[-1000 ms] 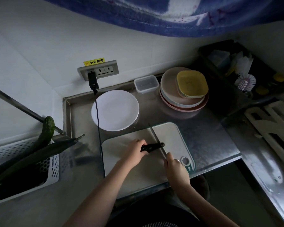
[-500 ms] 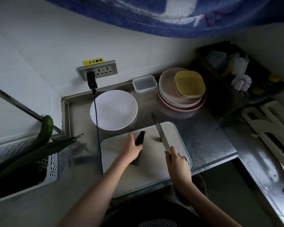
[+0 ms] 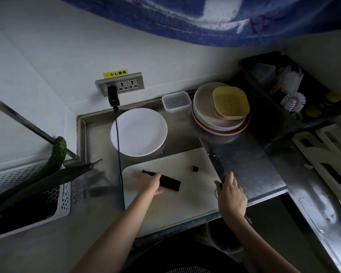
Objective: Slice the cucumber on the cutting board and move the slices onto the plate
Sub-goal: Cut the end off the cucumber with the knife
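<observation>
A dark cucumber piece point(image 3: 169, 182) lies across the white cutting board point(image 3: 177, 209), pointing left to right. My left hand point(image 3: 149, 183) grips it near its left part. A small cut end piece point(image 3: 194, 168) sits alone on the board to the right. My right hand point(image 3: 230, 192) holds a knife point(image 3: 215, 161) by the handle at the board's right edge, its blade pointing away toward the back. An empty white plate point(image 3: 139, 132) stands just behind the board.
A white perforated basket point(image 3: 28, 194) at the left holds more cucumbers point(image 3: 55, 156). A black cable point(image 3: 119, 154) hangs from the wall socket across the plate. Stacked plates point(image 3: 220, 111) and a clear lidded box point(image 3: 176, 101) stand at the back. A dark rack point(image 3: 293, 91) fills the right corner.
My left hand turned the cucumber from near upright to lying crosswise on the board. The knife moved right, off the cucumber, to the board's right edge. A small end piece now lies separate.
</observation>
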`<state>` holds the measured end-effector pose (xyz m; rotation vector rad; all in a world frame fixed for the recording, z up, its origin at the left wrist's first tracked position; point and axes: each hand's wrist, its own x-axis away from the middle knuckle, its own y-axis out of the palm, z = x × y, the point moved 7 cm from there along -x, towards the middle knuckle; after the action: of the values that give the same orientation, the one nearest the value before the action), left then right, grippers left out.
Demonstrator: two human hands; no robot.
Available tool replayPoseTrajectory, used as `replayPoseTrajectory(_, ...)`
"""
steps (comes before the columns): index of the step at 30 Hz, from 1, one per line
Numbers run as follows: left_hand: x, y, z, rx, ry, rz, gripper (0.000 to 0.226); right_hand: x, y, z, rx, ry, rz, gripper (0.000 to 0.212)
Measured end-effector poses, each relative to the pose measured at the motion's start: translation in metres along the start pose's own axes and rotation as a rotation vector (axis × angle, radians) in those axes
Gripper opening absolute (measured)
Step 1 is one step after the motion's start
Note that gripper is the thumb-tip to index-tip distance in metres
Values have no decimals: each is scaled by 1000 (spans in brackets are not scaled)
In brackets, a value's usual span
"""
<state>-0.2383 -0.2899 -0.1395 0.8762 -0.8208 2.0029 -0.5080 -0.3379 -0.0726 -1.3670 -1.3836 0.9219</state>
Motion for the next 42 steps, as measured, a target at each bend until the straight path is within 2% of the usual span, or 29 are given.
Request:
replayPoseTrajectory(2, 14, -13, 19, -445, 243, 201, 62, -6, 9, 4, 32, -14, -28, 38)
replayPoseTrajectory(4, 39, -18, 45, -919, 605, 459, 44, -11, 18, 6, 60, -46, -68, 43)
replayPoseTrajectory(5, 50, -13, 54, -1060, 782, 477, 36, -12, 22, 7, 72, -57, -91, 45)
replayPoseTrajectory(6, 52, -4, 56, -1185, 919, 413, 32, -13, 25, 8, 77, -64, -111, 45)
replayPoseTrajectory(8, 45, 14, 47, -1368, 1039, 122, 39, -14, 27, 6, 78, -85, -130, 47)
replayPoseTrajectory(9, 41, 21, 42, -1419, 1058, 4, 42, -15, 28, 5, 86, -97, -138, 48)
replayPoseTrajectory(11, 37, 26, 40, -1442, 1075, -59, 40, -16, 28, 4, 121, -116, -146, 48)
replayPoseTrajectory(14, 35, 27, 39, -1449, 1076, -17, 36, -19, 20, -2, 124, -147, -86, 45)
replayPoseTrajectory(16, 35, 23, 37, -1418, 1027, -7, 36, -23, 17, -22, 65, -252, -73, 43)
replayPoseTrajectory(19, 34, 15, 35, -1371, 951, 15, 37, -34, 28, -57, 72, -424, -179, 43)
replayPoseTrajectory(22, 31, 1, 36, -1313, 899, 79, 37, -43, 39, -76, 117, -478, -243, 33)
replayPoseTrajectory(26, 27, -14, 36, -1224, 833, 82, 39, -44, 41, -82, 92, -497, -227, 24)
replayPoseTrajectory(29, 25, -15, 34, -1162, 834, 79, 40, -52, 44, -83, -71, -449, -244, 19)
replayPoseTrajectory(34, 24, -14, 44, -1006, 823, 83, 42, -89, 38, -105, -301, -361, -233, 33)
replayPoseTrajectory(36, 25, -16, 44, -1007, 832, 79, 36, -108, 40, -116, -302, -354, -242, 35)
replayPoseTrajectory(42, 30, -17, 34, -999, 799, 66, 33, -131, 66, -120, -115, -316, -264, 19)
